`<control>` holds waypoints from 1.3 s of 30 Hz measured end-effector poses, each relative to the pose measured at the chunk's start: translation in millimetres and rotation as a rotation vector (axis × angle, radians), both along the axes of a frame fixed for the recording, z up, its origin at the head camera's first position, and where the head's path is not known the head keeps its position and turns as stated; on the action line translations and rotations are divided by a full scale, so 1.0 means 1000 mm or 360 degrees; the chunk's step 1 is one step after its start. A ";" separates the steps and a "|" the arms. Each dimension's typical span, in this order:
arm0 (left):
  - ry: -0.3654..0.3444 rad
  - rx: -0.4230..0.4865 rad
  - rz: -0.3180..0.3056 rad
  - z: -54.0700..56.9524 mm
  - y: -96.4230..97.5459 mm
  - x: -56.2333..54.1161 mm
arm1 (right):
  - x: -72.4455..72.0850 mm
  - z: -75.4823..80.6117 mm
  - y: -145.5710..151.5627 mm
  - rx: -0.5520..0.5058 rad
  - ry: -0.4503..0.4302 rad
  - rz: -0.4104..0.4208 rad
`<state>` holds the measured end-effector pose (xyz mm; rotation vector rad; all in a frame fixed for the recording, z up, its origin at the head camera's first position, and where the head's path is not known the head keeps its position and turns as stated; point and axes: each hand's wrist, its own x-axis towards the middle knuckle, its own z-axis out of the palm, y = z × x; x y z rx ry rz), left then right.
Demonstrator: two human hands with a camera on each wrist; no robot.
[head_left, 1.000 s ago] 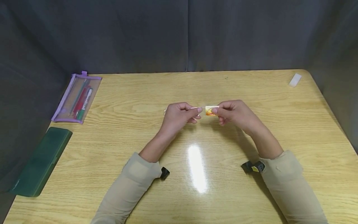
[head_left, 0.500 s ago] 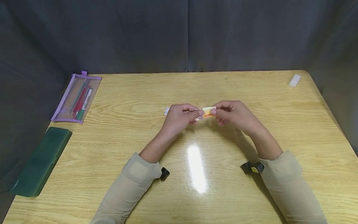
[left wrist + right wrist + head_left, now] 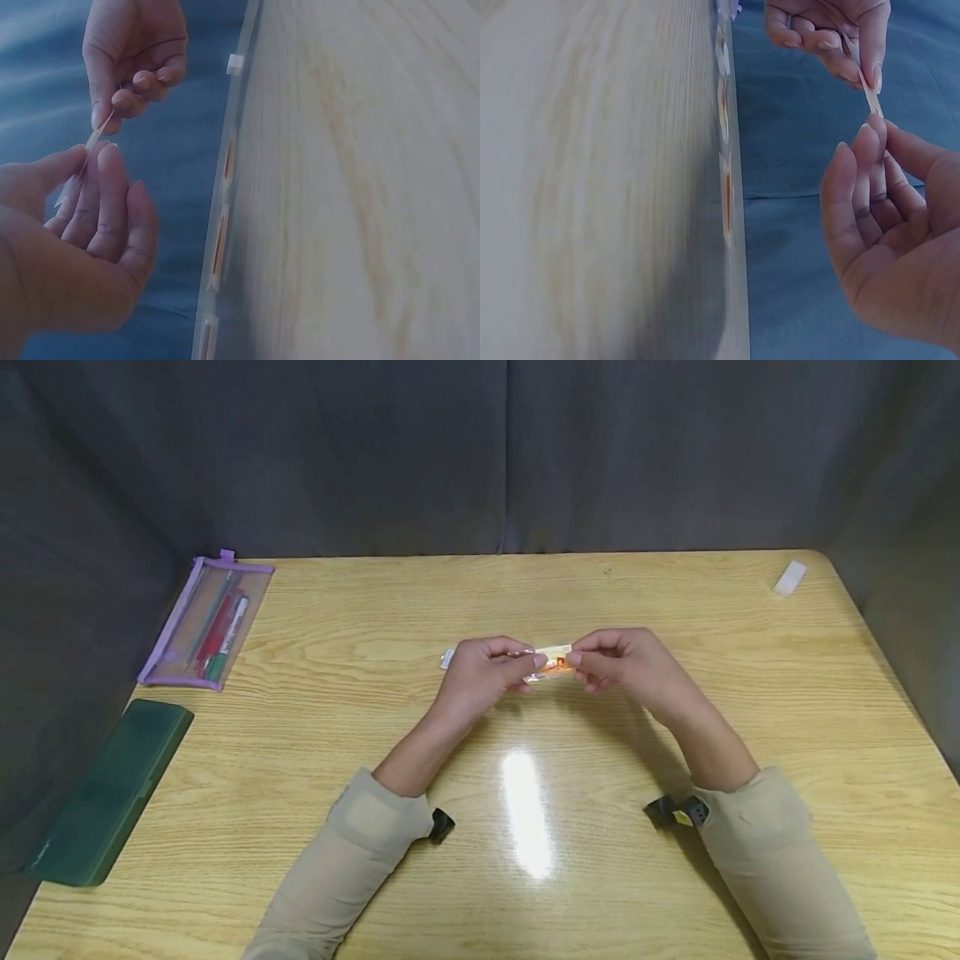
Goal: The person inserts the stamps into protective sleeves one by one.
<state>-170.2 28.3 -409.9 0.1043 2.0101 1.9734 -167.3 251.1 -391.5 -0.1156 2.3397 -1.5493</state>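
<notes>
My left hand (image 3: pixel 480 670) pinches a clear, shiny plastic piece (image 3: pixel 535 677) together with the left part of a small yellow-and-orange printed card (image 3: pixel 555 661). Thumb and fingertips of my right hand (image 3: pixel 636 667) pinch the card's right end. Both hands are raised over the middle of the table, fingertips close together. Seen edge-on in the left wrist view, the card (image 3: pixel 95 139) is a thin strip spanning the two hands; the right wrist view also shows this strip (image 3: pixel 871 100). The card's left end is hidden behind my left thumb.
A purple-edged mesh pouch (image 3: pixel 171 635) with several pens lies at the back left, a dark green case (image 3: pixel 112 793) in front of it. A white block (image 3: pixel 790 578) lies at the back right. A small white printed piece (image 3: pixel 447 658) shows past my left hand. Dark curtains hang behind.
The card has moved left with my right fingers, from a gap beside my left fingertips into contact with the plastic there. My left hand has barely moved.
</notes>
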 end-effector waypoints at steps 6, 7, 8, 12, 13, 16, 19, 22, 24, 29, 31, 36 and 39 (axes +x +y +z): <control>0.0009 -0.0025 -0.0021 0.000 0.000 0.001 | 0.003 0.002 -0.003 0.0028 0.0015 0.0016; 0.0010 -0.0025 -0.0021 0.000 0.000 0.001 | 0.003 0.003 -0.003 0.0029 0.0016 0.0021; 0.0010 -0.0023 -0.0022 0.000 0.000 0.001 | 0.003 0.003 -0.003 0.0024 0.0016 0.0022; 0.0011 -0.0009 -0.0031 -0.001 -0.002 0.001 | 0.004 0.004 -0.002 0.0011 0.0008 0.0023; 0.0012 -0.0007 -0.0034 -0.001 -0.002 0.000 | 0.004 0.004 -0.002 0.0011 0.0008 0.0023; 0.0023 -0.0013 -0.0044 -0.001 -0.002 0.000 | 0.004 0.004 -0.003 0.0010 0.0012 0.0030; 0.0034 -0.0014 -0.0052 -0.001 -0.002 -0.001 | 0.003 0.003 -0.004 -0.0005 0.0015 0.0037; 0.0041 -0.0012 -0.0066 -0.001 -0.001 -0.001 | 0.004 0.002 -0.004 -0.0008 0.0021 0.0038; 0.0044 -0.0025 -0.0075 -0.001 -0.001 -0.002 | 0.004 0.002 -0.004 -0.0001 0.0023 0.0034; 0.0030 -0.0070 -0.0072 0.000 -0.001 -0.001 | 0.004 0.002 -0.004 0.0044 0.0025 0.0027; 0.0046 -0.0104 -0.0072 0.000 -0.002 -0.001 | 0.004 0.002 -0.004 0.0056 0.0026 0.0031; 0.0095 -0.0169 -0.0080 0.000 -0.002 -0.001 | 0.004 0.002 -0.005 0.0072 0.0029 0.0042; 0.0081 -0.0152 -0.0083 0.000 -0.002 -0.001 | 0.005 0.003 -0.005 0.0096 0.0027 0.0040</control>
